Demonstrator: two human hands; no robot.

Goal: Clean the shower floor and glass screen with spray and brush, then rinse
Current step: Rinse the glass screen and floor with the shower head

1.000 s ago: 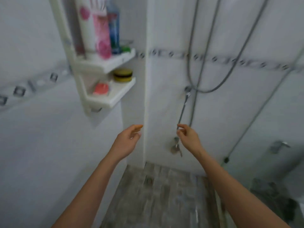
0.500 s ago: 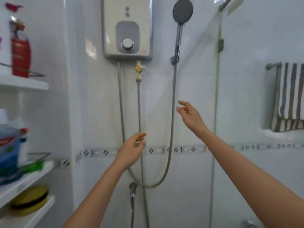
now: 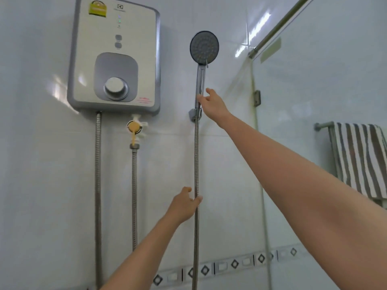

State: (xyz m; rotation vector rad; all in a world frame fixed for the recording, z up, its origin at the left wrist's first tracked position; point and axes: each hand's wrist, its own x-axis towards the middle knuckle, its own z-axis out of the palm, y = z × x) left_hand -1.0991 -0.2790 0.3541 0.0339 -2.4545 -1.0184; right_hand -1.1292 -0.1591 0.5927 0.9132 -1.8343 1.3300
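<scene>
1. The right hand [image 3: 213,105] has climbed from open air beside the metal hose [image 3: 196,160] to the chrome handle of the shower head [image 3: 204,48], thumb and fingers closing on it just above the wall bracket [image 3: 193,115]
2. The left hand [image 3: 184,206], earlier well apart from the hose with fingers loosely curled, now has the hose between thumb and fingertips, lower down
3. The view has swung up from the shower floor and corner shelf; the water heater [image 3: 115,57] sits larger and nearer, and the shelves with their bottles have dropped out of view
</scene>
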